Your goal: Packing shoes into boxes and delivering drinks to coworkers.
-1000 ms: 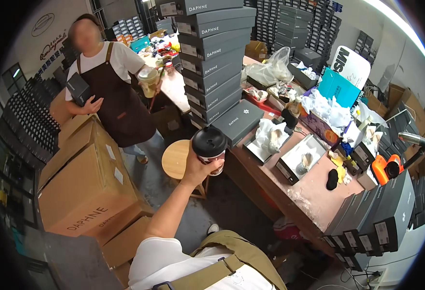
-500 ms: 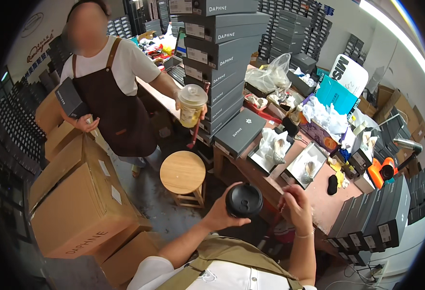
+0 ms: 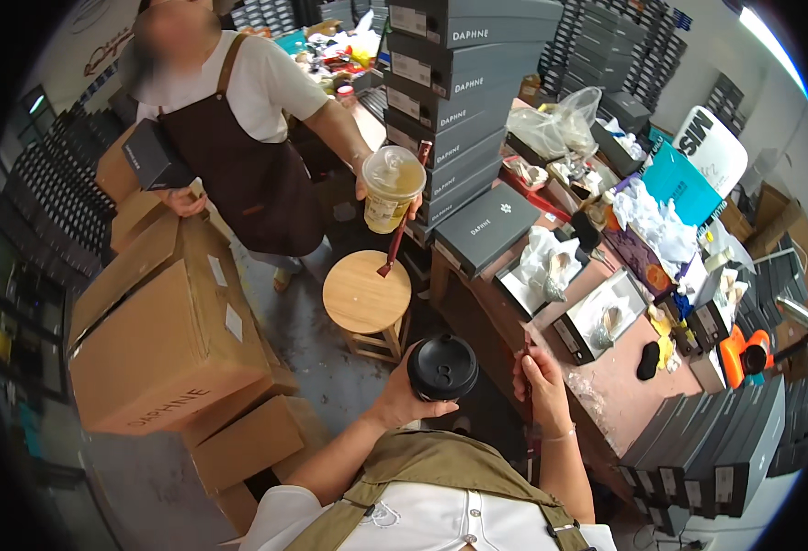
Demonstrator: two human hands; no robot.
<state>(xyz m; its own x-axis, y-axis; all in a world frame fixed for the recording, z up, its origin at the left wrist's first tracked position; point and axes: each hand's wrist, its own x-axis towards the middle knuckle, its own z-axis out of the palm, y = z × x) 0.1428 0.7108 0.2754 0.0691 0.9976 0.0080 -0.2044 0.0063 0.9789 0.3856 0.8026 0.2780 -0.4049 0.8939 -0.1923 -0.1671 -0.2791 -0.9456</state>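
A crowded stockroom here, grey shoeboxes banked along the walls and a tall stack (image 3: 468, 115) rising at the end of the pinkish counter (image 3: 629, 395)! Front and centre, the left hand (image 3: 393, 393) has its fingers curled round a cup with a black lid (image 3: 442, 367), held upright in front of the wearer's body. Over to the right hand (image 3: 543, 384): fingers closed in a pinch on a slim dark-red stick (image 3: 530, 432), near the counter's edge. Just beyond on that counter, an open box (image 3: 576, 332) with a pale shoe (image 3: 608, 323) inside. Past the cup stands a round wooden stool (image 3: 367, 294), and across from it a co-worker (image 3: 252, 179) in a brown apron holds a clear cup of yellowish drink (image 3: 387, 213), with a dark box (image 3: 158, 158) tucked at the other arm.
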